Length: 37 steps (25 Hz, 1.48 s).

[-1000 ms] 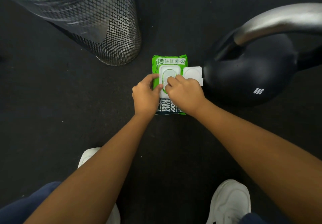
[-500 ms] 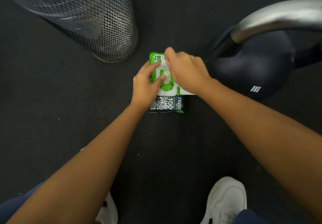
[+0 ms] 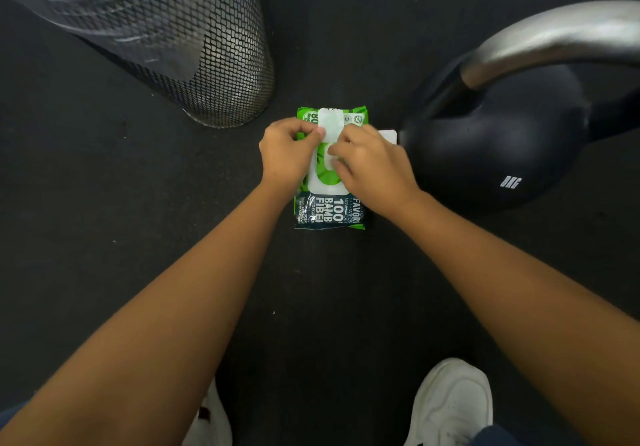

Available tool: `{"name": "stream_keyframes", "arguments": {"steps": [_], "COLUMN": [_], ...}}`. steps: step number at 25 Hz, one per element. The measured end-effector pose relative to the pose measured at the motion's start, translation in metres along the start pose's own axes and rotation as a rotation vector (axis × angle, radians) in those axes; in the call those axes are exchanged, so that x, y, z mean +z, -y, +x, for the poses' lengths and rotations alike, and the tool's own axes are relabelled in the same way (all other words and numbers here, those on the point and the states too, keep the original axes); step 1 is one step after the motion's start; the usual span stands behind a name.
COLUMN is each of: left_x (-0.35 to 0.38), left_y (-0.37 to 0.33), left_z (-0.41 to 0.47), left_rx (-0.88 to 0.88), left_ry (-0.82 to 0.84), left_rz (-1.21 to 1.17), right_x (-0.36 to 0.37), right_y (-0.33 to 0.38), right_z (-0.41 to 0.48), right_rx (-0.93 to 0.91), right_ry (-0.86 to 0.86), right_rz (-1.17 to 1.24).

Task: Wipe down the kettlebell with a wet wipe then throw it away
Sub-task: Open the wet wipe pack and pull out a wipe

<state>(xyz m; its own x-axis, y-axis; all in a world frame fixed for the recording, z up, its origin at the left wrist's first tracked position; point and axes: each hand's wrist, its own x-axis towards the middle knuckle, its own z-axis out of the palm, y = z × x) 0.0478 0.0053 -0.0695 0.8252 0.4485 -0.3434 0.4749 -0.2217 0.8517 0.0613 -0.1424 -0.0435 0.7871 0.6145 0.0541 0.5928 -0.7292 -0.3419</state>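
Note:
A green wet wipe pack (image 3: 330,211) lies flat on the dark floor between the bin and the kettlebell. Its white hard lid (image 3: 388,135) is flipped open to the right. A translucent seal flap (image 3: 330,122) is peeled up toward the far end of the pack, and my left hand (image 3: 287,154) pinches its edge with thumb and fingers. My right hand (image 3: 375,170) rests over the pack with its fingertips curled at the oval opening; whether they grip a wipe is hidden. The black kettlebell (image 3: 491,154), with a steel handle (image 3: 554,43), stands just right of the pack.
A black mesh waste bin (image 3: 207,50) with a clear liner stands at the upper left, close to the pack. My two white shoes (image 3: 450,407) are at the bottom edge. A pale wall base runs along the top right.
The seal flap over the opening has been peeled back toward the far end of the pack. My left hand now holds it there, and my right hand has dropped back onto the opening.

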Motion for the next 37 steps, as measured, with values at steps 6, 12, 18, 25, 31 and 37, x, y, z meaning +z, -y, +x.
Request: {"name": "stream_keyframes", "arguments": {"steps": [6, 12, 18, 25, 31, 37], "left_x": [-0.002, -0.003, -0.004, -0.002, -0.005, -0.004], "left_y": [0.002, 0.003, 0.001, 0.001, 0.002, -0.002], "left_z": [0.004, 0.005, 0.002, 0.001, -0.006, -0.021], "left_rx": [-0.058, -0.065, -0.06, -0.067, -0.017, -0.055], "left_ry": [0.045, 0.061, 0.095, 0.074, 0.188, 0.237], "left_rz": [-0.105, -0.13, -0.172, -0.158, -0.239, -0.211], "right_x": [0.016, 0.015, 0.009, -0.02, -0.054, -0.051], "right_y": [0.004, 0.005, -0.001, 0.01, 0.032, 0.046], "right_z": [0.001, 0.007, -0.001, -0.001, -0.014, -0.046], "right_rx": [0.099, 0.205, 0.328, 0.549, 0.658, 1.025], "right_ry": [-0.056, -0.053, -0.146, -0.399, -0.601, -0.584], "right_rz": [0.022, 0.158, 0.538, 1.118, 1.441, 1.503]}}
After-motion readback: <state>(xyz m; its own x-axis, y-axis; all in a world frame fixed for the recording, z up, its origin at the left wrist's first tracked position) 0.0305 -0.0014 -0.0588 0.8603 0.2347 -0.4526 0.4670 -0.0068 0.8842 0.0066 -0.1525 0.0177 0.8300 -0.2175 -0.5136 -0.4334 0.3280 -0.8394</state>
